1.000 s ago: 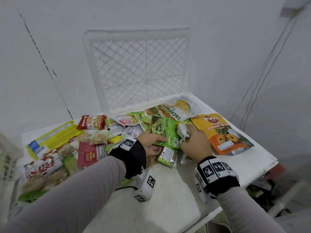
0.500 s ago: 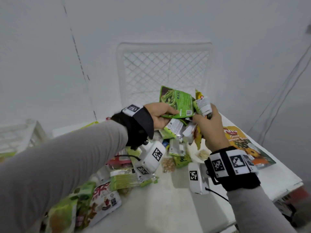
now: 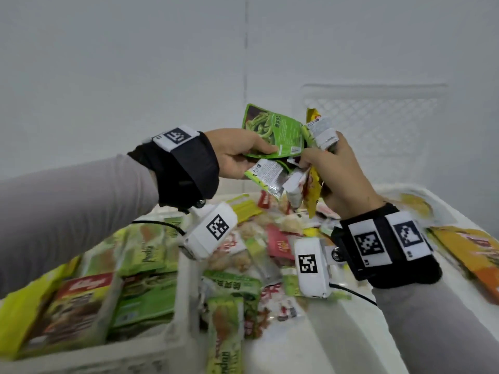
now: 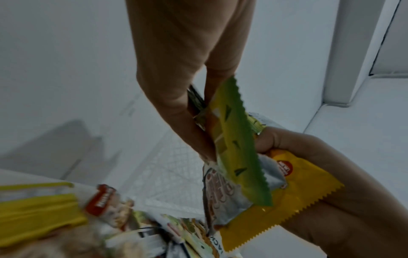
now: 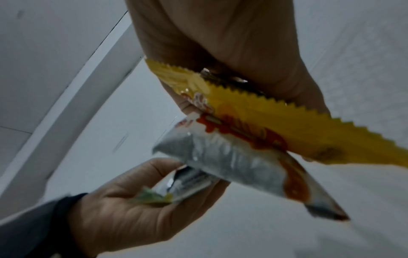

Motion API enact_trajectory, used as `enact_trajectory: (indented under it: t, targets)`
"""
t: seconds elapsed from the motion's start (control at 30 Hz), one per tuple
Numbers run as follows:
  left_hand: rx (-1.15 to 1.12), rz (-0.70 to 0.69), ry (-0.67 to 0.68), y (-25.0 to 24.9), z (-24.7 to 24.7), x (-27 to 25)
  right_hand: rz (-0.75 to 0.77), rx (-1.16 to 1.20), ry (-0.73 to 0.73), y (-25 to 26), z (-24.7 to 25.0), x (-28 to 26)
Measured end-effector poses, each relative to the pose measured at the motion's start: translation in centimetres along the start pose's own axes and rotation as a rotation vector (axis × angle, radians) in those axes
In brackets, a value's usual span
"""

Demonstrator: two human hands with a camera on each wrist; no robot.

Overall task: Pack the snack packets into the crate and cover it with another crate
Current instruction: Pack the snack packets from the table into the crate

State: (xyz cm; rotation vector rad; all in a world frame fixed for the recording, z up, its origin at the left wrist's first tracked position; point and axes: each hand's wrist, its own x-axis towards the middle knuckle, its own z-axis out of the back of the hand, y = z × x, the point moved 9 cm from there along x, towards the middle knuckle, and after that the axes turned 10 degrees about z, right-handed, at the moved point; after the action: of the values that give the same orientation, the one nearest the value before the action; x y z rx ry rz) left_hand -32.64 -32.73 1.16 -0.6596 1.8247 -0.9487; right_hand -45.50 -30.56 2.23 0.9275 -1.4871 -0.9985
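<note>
Left hand (image 3: 237,155) raised above table, thumb on top of green bean packet (image 3: 272,130), fingers curled beneath; smaller white-and-green packet (image 3: 266,176) also caught in same grip. Right hand (image 3: 337,174) alongside, nearly touching left, fingers wrapped round bunch of small packets: yellow saw-edged packet (image 5: 287,125), silver packet (image 5: 232,160), white packet (image 3: 322,132) poking up above knuckles. Both bundles overlapping between hands. In left wrist view, green-and-yellow packet (image 4: 238,148) pinched between thumb and fingers, yellow one behind it in other hand. Both fists clamped on packets, neither loose.

Black wrist bands with printed marker tags on both arms, white camera units (image 3: 209,233) hanging below wrists, cables trailing.

Below hands: loose heap of snack packets (image 3: 243,255) spread over white table (image 3: 318,341), blurred. Large orange-yellow pouch (image 3: 469,252) flat at right edge of table. Lower left: white crate (image 3: 186,292) holding packets already laid in, red-labelled box-like pack (image 3: 81,300) and green packs (image 3: 145,298) visible inside; long green packet (image 3: 224,333) just right of crate wall. Second white crate (image 3: 378,130), lattice base facing out, standing on edge against back wall behind right hand. Grey wall beyond.
</note>
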Motion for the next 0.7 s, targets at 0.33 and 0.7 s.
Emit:
enact_trajectory:
  t: [0.33,0.7]
  targets:
    - [-0.142,-0.061,-0.203,4.6,21.0,-12.6,-0.055,-0.053,0.371,-0.9,-23.6,-5.5]
    - [0.027,0.158,-0.537,12.4,34.5,-16.8,-0.028,-0.486,0.634,-10.0,-35.7,-9.5]
